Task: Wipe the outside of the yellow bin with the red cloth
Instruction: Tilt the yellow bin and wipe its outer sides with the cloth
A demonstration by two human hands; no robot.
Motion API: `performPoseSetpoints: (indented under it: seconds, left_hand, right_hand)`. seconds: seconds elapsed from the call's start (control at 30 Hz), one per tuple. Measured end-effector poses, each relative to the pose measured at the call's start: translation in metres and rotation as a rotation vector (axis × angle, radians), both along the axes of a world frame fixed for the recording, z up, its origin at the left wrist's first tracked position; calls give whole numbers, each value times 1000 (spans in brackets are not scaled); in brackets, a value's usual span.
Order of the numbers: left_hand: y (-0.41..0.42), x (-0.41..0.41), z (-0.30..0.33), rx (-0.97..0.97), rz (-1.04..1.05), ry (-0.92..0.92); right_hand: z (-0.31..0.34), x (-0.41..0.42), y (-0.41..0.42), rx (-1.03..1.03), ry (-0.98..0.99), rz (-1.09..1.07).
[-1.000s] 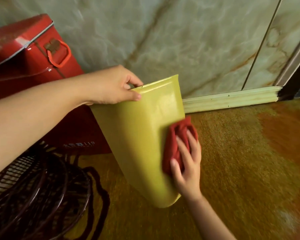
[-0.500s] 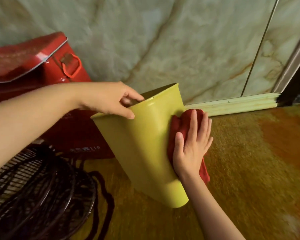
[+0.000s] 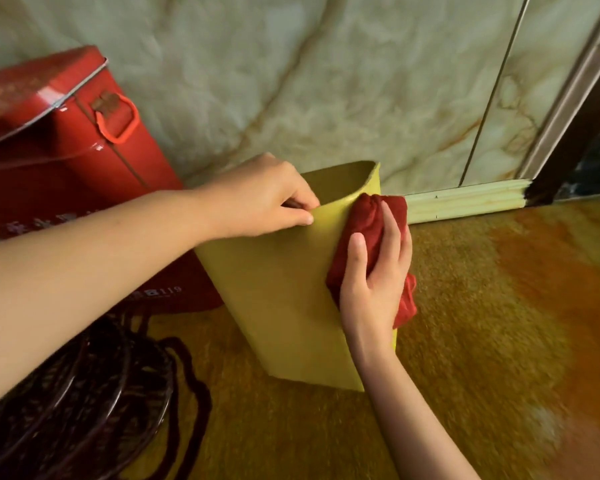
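Yellow bin (image 3: 284, 289) looks light, thin, slick plastic: left hand (image 3: 267, 199) pinches its rim, right hand (image 3: 374, 271) presses red cloth (image 3: 368, 230) flat just below rim.

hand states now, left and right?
Left hand: closed, pinching the yellow bin at its rim.
Right hand: fingers spread, pressing the red cloth against the bin's side.

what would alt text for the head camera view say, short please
A person's right hand presses a red cloth against the outer side of a tilted yellow bin, near its rim, while the left hand pinches the rim. A red metal box stands behind, by a marbled wall.
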State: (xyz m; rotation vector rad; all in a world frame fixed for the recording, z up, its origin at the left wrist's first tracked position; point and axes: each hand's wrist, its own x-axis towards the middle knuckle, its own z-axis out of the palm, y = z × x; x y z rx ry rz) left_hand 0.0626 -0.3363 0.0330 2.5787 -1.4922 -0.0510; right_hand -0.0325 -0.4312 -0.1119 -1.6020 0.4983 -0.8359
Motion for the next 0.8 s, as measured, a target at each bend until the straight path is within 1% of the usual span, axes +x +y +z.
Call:
performPoseSetpoints:
  seconds: [0.07,0.13,0.17,0.23,0.27,0.33,0.37,0.43,0.6,0.7,0.8]
  left_hand:
    - [-17,-3,-4,5,-10,32]
    - [-16,0,-6,30,-8,59]
    - [-8,2,-7,80,-4,50]
    - [16,9,-11,190,61,22]
    - [28,11,-13,199,115,20]
    - [39,14,-14,154,179,10]
    - [37,14,-15,129,181,0]
    - [24,14,-17,97,146,-24]
    - [-4,14,-21,54,70,-82]
    - [-4,12,-24,55,37,-106]
    - [3,15,-25,52,7,-149]
  right_hand:
    - [-3,2,-11,-61,-18,-14]
    - [-16,1,-25,-53,-27,-14]
    - [-27,0,-31,-22,-22,2]
    - [-52,-3,-45,126,67,54]
    - [-66,-5,-51,227,154,89]
    - [-90,-8,-61,395,333,120]
    - [-98,-10,-65,441,396,111]
    - [-105,-13,-72,501,449,77]
    - [-103,-22,-78,732,405,4]
    - [-108,-34,-77,997,315,-57]
    - [-111,-52,-72,1180,198,-48]
